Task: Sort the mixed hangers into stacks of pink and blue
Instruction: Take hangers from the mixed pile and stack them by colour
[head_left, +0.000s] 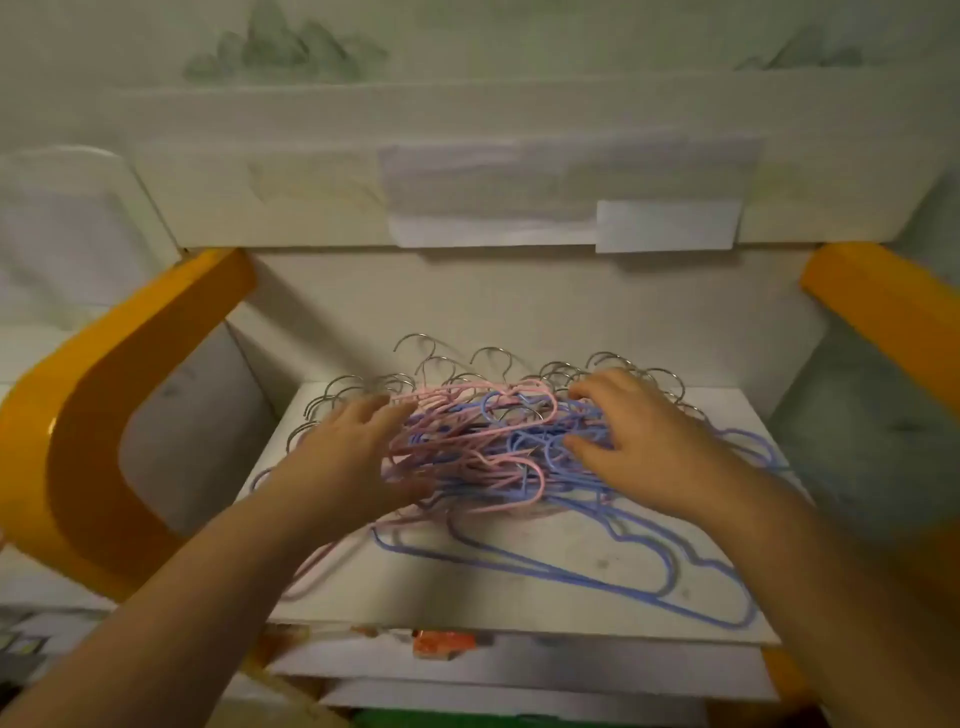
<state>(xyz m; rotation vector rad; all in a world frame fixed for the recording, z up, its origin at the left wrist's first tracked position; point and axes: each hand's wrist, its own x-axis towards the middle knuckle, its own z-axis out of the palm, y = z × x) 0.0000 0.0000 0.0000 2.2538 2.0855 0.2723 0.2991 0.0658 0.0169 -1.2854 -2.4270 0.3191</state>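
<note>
A pale wall with faint grey-green mountain shapes rises behind a white bench (519, 587), and sheets of white paper (493, 208) hang taped across the ledge above it. An orange curved armrest (78, 415) flanks the bench on the left, and another orange armrest (883, 312) on the right.

In the head view a tangled pile of mixed hangers (483, 441) lies at the middle of the bench, toward its back, with their metal hooks (493, 358) fanned out toward the wall. Pink hangers (514, 493) and blue ones are laced through one another in the heap. A few blue hangers (649, 577) lie flat on the bench in front and to the right of the pile, reaching near the front edge.

The left hand (353, 462) rests against the left side of the pile, fingers spread and nearly straight. The right hand (639, 441) lies on the right side of the pile with fingers bent down into the wires; motion blur makes it hard to tell, but it seems to press on them rather than pinch any single hanger. The two hands are apart, with the heap between them.
</note>
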